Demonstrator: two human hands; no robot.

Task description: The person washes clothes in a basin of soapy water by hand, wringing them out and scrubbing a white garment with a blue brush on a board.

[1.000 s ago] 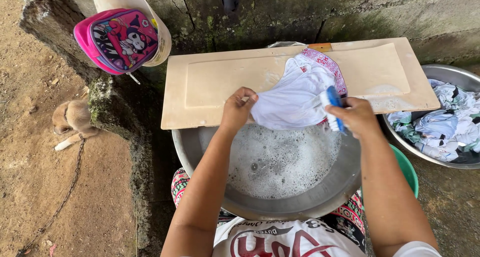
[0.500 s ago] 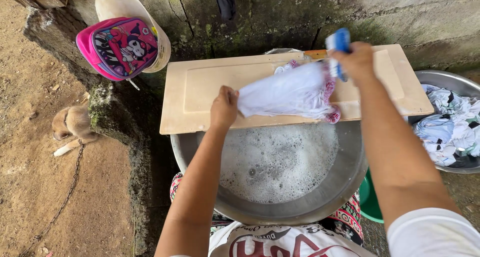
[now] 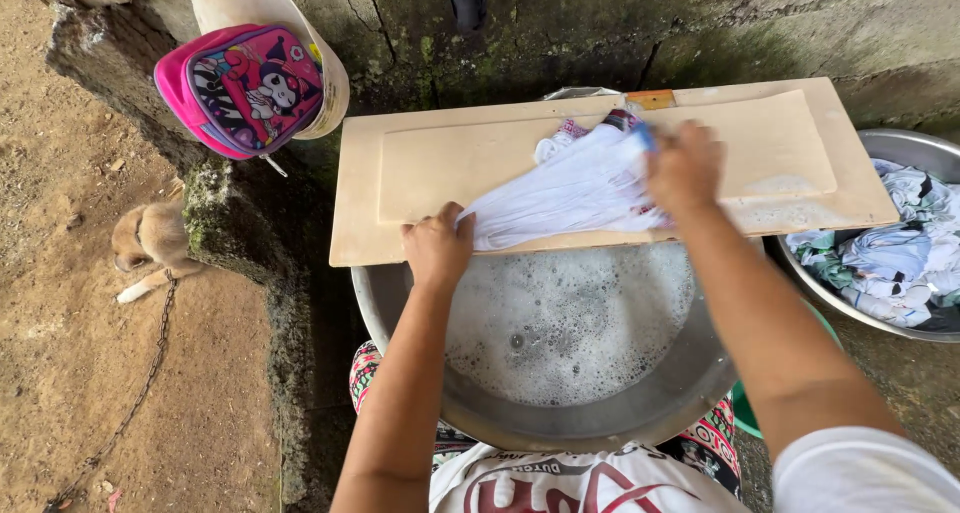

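A white garment (image 3: 570, 191) with a pink patterned edge lies stretched across a pale wooden board (image 3: 450, 163). My left hand (image 3: 437, 248) pinches its near left end at the board's front edge. My right hand (image 3: 685, 168) grips a blue scrubbing brush (image 3: 641, 133), mostly hidden under my fingers, and presses it onto the garment's right part. The board rests over a large metal basin (image 3: 680, 383) filled with soapy, foamy water.
A second metal basin (image 3: 925, 153) heaped with wet clothes stands at the right. A green tub (image 3: 742, 408) peeks out below the big basin. A pink backpack (image 3: 245, 88) hangs at upper left. A small chained dog (image 3: 148, 241) lies on the dirt at left. A mossy concrete wall runs behind.
My right hand came down from the board's far edge onto the garment with the brush. My left hand slid a little toward me, keeping hold of the cloth's end.
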